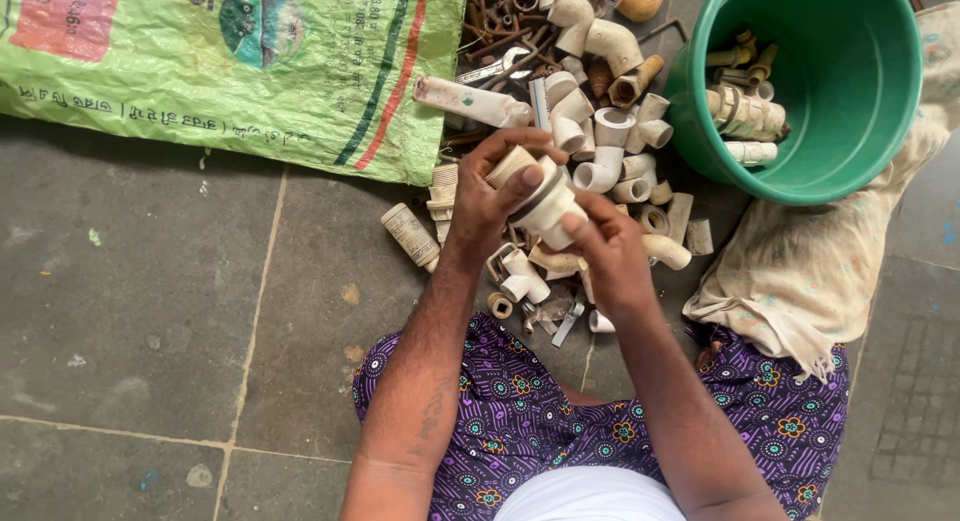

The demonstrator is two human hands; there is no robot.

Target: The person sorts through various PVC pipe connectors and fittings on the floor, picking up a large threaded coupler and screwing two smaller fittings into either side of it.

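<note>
Gripping from both sides, the person's left hand [490, 196] and right hand [605, 246] close together on a cream plastic pipe fitting with a wide flanged collar [545, 203], held in the air above the heap of fittings and just in front of the knees. The left fingers wrap over the narrower far end with the thumb pressed on the collar; the right fingertips pinch the nearer, broader end.

The fitting looks stiff and light, a hard moulded plastic that should not give under a squeeze. Its surface seems dusty and dull rather than slick, so it probably does not slip easily. The flanged collar offers the surest hold, and the two ends can be twisted against each other from there.

Below and beyond the hands lies a pile of off-white plastic elbows, tees and short pipe pieces [600, 131], mixed with rusty metal bits on the grey stone floor [150, 311]. A white tube with a small printed mark [470, 101] rests at the pile's far left edge, and a small cylindrical piece with a pale printed label [410, 236] lies to the left. A large green woven plastic sack with red and dark stripes, a round emblem and a red panel [230, 61] spreads across the far left. On the far right stands a green plastic bucket [860, 161] holding more fittings, beside a pale crumpled cloth [800, 271].
</note>
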